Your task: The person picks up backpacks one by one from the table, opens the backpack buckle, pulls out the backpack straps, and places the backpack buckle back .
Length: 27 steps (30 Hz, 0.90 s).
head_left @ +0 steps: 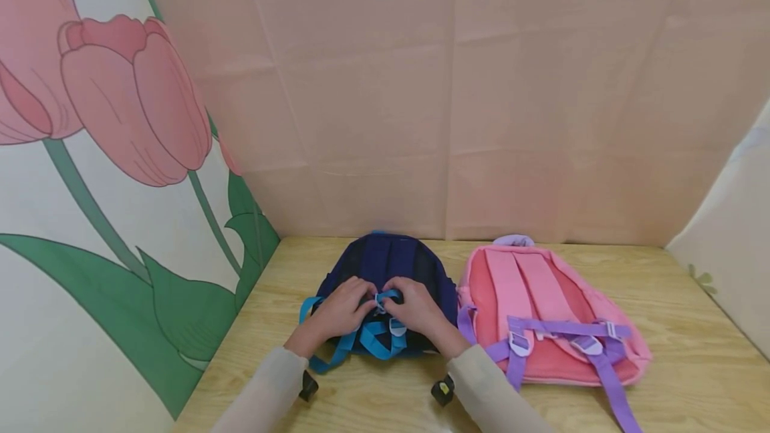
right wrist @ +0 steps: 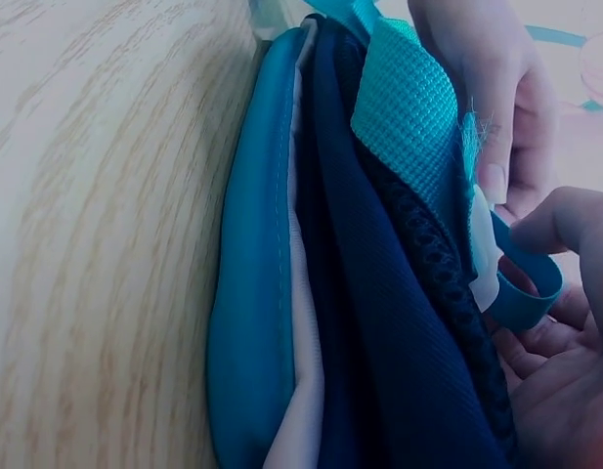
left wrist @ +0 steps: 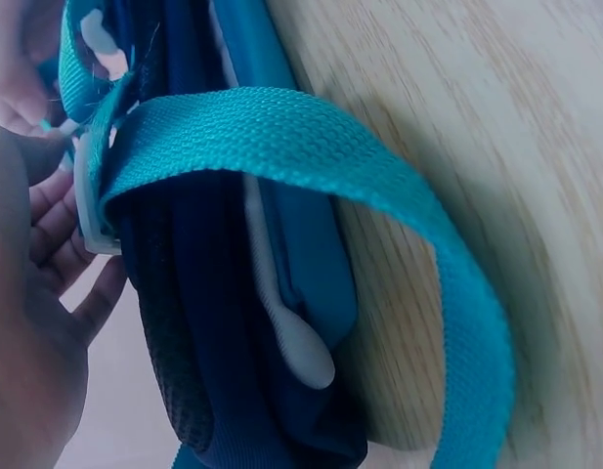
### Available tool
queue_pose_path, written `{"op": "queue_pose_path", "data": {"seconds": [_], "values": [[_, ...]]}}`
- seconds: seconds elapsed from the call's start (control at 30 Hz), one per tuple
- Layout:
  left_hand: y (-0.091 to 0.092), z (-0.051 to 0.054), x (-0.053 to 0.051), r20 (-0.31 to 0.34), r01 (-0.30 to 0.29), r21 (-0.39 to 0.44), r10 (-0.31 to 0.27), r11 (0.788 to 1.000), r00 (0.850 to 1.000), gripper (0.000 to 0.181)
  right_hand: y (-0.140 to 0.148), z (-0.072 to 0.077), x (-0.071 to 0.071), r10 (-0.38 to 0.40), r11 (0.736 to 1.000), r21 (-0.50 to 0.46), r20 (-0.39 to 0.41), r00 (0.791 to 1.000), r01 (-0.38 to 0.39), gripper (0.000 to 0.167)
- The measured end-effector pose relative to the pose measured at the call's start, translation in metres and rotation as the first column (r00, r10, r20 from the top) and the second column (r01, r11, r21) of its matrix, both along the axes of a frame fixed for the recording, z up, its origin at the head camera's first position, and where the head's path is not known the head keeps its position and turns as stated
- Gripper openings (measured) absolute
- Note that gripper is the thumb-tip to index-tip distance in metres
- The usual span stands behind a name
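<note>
A navy backpack (head_left: 385, 252) lies on the table with its back panel and shoulder straps upward. Over its middle, my left hand (head_left: 344, 307) and right hand (head_left: 416, 306) meet at a thin blue strap (head_left: 390, 294) with a small white buckle (head_left: 378, 300). The left thumb and fingers pinch the buckle end. A small loop of that blue strap (right wrist: 538, 311) is held between the right thumb and fingers. Wider turquoise webbing (left wrist: 281, 137) with a white adjuster (left wrist: 89, 200) loops past the left hand; the fingertips are partly hidden.
To the right lies a pink backpack (head_left: 505, 286) with purple straps (head_left: 613, 393), one hanging toward the front. The wooden table (head_left: 240, 386) meets a pinkish back wall (head_left: 361, 119). A tulip-printed panel (head_left: 132, 99) stands on the left.
</note>
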State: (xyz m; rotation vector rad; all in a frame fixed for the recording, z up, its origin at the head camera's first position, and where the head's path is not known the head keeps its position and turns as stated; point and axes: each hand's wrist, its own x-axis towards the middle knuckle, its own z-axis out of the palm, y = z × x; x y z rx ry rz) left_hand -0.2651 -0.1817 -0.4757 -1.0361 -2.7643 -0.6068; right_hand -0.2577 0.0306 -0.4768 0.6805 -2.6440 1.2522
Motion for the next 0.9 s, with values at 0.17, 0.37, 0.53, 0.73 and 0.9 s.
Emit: {"op": "queue_pose_path", "data": {"seconds": [0.17,0.37,0.53,0.73,0.9], "values": [[-0.001,0.000,0.001,0.004,-0.004,0.009,0.004,1.000,1.000,0.016,0.001,0.000,0.001,-0.026,1.000,-0.015,-0.013,1.000,0.026,0.010],[-0.003,-0.003,0.000,0.010,-0.021,0.016,0.021,1.000,1.000,0.017,0.002,0.003,0.001,-0.015,0.998,-0.055,-0.046,0.999,0.012,0.012],[-0.003,-0.003,-0.001,0.004,-0.022,0.017,0.022,1.000,1.000,0.017,0.004,0.003,-0.001,0.017,0.998,-0.052,-0.059,0.998,-0.021,0.014],[-0.003,-0.003,-0.001,-0.007,-0.020,0.020,0.020,1.000,1.000,0.017,0.011,0.006,-0.001,0.018,0.999,-0.027,0.007,1.000,-0.018,0.013],[-0.004,-0.003,0.000,-0.001,-0.025,0.026,0.026,0.999,1.000,0.017,0.014,0.007,0.001,0.002,0.996,0.091,-0.030,1.000,0.001,0.006]]}}
